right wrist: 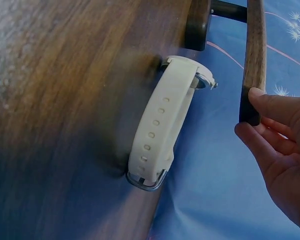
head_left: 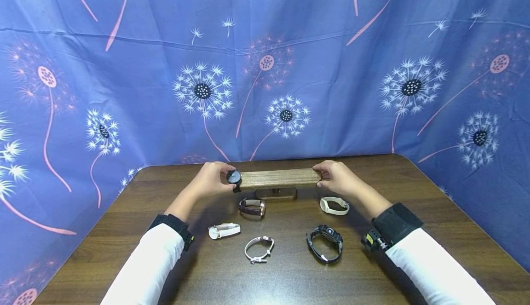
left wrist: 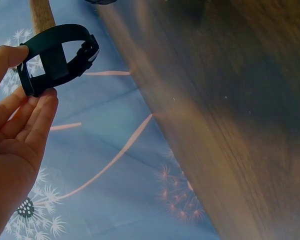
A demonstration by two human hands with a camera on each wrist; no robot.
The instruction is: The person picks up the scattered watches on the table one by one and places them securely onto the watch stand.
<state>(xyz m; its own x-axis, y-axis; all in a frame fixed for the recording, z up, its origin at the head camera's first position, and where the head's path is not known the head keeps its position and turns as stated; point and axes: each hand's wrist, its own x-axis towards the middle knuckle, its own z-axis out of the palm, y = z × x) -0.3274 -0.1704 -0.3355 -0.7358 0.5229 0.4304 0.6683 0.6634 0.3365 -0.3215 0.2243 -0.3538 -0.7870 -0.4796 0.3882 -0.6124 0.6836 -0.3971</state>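
Pinching watch [head_left: 234, 177] and bar [head_left: 281, 177], hands [head_left: 212, 179] [head_left: 337, 177] well apart, far table edge [head_left: 368, 158] beyond

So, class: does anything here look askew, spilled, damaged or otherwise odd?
Nothing clearly stands out: no spill or damage shows on the table. The round-faced dark watch in the left hand sits at one end of the wooden bar; the right hand grips the other.

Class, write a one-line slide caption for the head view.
Left hand holds a black watch at one end of a wooden bar; right hand pinches the other end.
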